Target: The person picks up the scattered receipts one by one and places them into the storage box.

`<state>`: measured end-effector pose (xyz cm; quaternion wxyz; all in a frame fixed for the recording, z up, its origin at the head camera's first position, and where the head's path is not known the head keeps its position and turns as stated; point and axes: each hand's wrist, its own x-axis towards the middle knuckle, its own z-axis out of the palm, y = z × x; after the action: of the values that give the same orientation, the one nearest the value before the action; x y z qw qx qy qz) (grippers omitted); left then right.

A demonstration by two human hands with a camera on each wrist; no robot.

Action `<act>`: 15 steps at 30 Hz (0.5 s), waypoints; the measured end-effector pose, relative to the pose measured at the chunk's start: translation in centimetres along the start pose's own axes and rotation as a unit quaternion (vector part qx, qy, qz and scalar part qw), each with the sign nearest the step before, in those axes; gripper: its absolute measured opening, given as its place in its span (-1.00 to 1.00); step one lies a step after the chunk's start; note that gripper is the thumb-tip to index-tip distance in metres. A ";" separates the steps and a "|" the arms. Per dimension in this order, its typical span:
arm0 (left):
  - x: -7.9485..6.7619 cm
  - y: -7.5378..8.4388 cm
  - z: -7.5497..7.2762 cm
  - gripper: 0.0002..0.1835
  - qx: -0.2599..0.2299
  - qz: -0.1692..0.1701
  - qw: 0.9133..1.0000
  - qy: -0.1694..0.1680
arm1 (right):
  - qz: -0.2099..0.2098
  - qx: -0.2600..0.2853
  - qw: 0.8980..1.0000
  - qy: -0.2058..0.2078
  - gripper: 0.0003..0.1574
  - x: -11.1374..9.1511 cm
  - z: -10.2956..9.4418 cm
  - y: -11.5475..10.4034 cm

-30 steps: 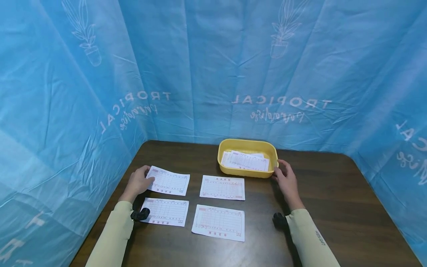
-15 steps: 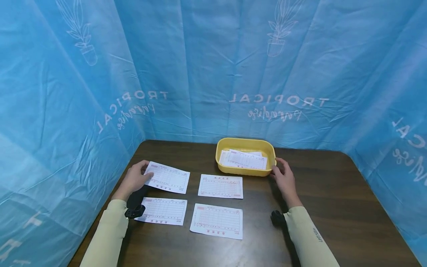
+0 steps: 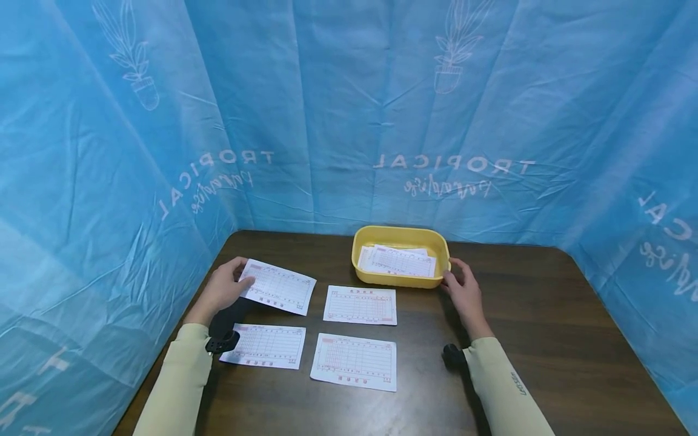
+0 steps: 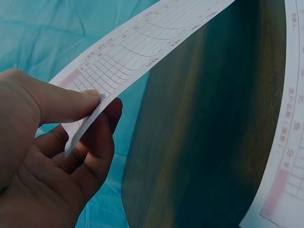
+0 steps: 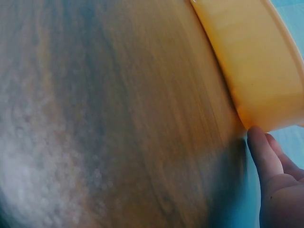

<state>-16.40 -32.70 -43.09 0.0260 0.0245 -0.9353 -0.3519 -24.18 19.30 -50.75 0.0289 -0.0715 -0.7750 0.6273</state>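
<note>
My left hand (image 3: pixel 220 290) pinches the left end of a printed paper form (image 3: pixel 279 287), thumb on top and fingers underneath. In the left wrist view the held form (image 4: pixel 137 52) bends and stands raised over the dark table. Just in front of it on the table lies a second form (image 3: pixel 265 346), partly covered by my wrist strap. Two more forms (image 3: pixel 360 305) lie to the right, one behind the other. At the right end of a yellow plastic basin (image 3: pixel 402 281), my right hand (image 3: pixel 468 297) touches the wall with extended fingers, its thumb tip at the front corner.
Inside the basin sits a loose pile of similar forms (image 3: pixel 400 261). The dark wooden table (image 3: pixel 545 327) has rounded back corners. Blue printed cloth (image 3: pixel 349 121) hangs behind it and along both sides.
My left hand has lifted the form off the table and tilted it, shifting it slightly to the right most recently. The right hand stays at the basin; the other forms lie as before.
</note>
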 end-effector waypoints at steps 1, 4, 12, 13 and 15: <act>0.0 0.1 0.0 -0.62 -0.001 0.002 1.000 0.001 | 0.001 0.001 1.000 0.000 -0.40 0.0 0.0 0.0; 0.1 0.3 0.1 -0.63 -0.008 0.006 1.000 0.004 | 0.000 0.007 1.000 -0.001 -0.41 0.0 0.0 -0.1; 0.6 1.0 -0.2 -0.66 -0.026 0.019 0.999 0.020 | -0.002 -0.026 1.000 0.003 -0.37 0.0 0.0 0.0; 0.6 1.1 -0.2 -0.66 -0.028 0.021 0.999 0.022 | 0.000 -0.026 1.000 0.004 -0.37 -0.1 0.0 0.0; 0.7 1.4 -0.2 -0.65 -0.031 0.023 0.999 0.025 | 0.002 -0.025 1.000 0.004 -0.36 -0.2 0.1 0.0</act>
<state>-17.17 -31.79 -42.00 0.0580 0.0111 -0.9235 -0.3791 -24.03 19.21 -50.77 0.0290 -0.0765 -0.7899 0.6078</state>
